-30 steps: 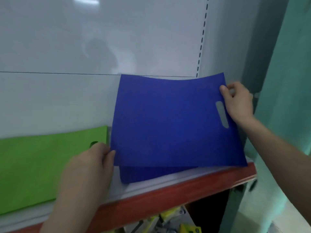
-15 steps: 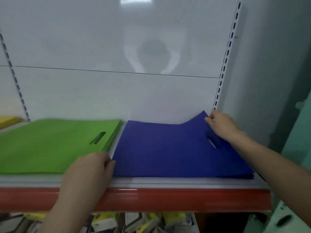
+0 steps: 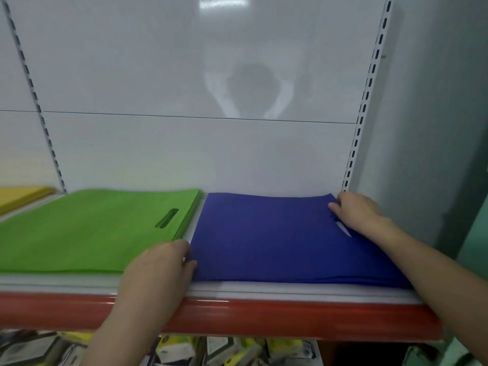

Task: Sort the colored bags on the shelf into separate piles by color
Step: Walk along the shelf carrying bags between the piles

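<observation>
A pile of blue bags (image 3: pixel 274 236) lies flat on the right part of the white shelf (image 3: pixel 264 290). My left hand (image 3: pixel 161 265) holds its near left corner, thumb on top. At the far right edge, by the handle slot, my right hand (image 3: pixel 356 213) rests on the top blue bag with fingers curled at its corner. A pile of green bags (image 3: pixel 87 228) with a handle slot lies just left of the blue pile, a narrow gap between them. Yellow bags (image 3: pixel 21 195) show at the far left edge.
The shelf has a red front lip (image 3: pixel 264 317) and a glossy white back panel (image 3: pixel 184 88) with slotted uprights. A grey wall stands right of the shelf. Below the lip, packaged goods (image 3: pixel 237 350) fill a lower shelf.
The top blue bag, held lifted and curved a second ago, now lies flat on the blue pile. My right hand came down with it; the view swung left, showing the green pile.
</observation>
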The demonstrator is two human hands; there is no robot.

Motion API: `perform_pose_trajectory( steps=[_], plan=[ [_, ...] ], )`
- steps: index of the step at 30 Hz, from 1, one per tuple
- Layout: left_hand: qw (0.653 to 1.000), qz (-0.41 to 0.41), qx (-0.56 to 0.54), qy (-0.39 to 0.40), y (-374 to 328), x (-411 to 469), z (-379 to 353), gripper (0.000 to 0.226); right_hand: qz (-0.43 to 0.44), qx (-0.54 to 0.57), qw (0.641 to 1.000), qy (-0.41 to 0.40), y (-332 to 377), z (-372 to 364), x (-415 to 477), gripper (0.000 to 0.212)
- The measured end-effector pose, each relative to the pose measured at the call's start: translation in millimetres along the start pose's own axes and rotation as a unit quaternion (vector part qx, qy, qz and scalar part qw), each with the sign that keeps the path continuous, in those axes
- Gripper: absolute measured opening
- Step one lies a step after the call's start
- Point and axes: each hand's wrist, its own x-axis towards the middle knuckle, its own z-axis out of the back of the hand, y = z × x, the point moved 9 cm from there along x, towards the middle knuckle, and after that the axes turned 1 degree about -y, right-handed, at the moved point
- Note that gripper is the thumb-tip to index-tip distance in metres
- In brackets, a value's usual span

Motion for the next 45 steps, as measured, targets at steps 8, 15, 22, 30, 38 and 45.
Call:
perform_pose_trajectory(
  steps=[8,15,22,30,38,45],
  plan=[
    [0.999,-0.017,0.018,0.03,-6.9,0.6,-1.2,0.023,0.003,0.023,1.0,0.009,-5.0,10.0,0.4,0.031],
    [0.994,0.014,-0.074,-0.081,-1.0,-11.9,30.6,0.018,0.125,0.163,0.975,-0.083,54.3,61.4,-30.1,0.027],
    [0.988,0.03,-0.094,-0.12,51.3,-42.8,62.4,0.022,0.264,0.255,0.929,-0.044,187.7,73.0,-91.3,0.024],
    [0.984,0.111,-0.04,-0.135,218.3,-109.1,114.2,0.021,0.413,0.329,0.849,-0.026,403.9,83.4,-202.0,0.022],
    [0.961,0.244,0.065,-0.112,429.8,-212.0,184.5,0.024,0.538,0.421,0.728,0.062,645.6,73.6,-361.1,0.013],
    [0.924,0.344,0.113,-0.126,563.1,-276.5,235.7,0.023,0.611,0.403,0.672,0.11,810.4,50.8,-454.2,0.02]
  ],
)
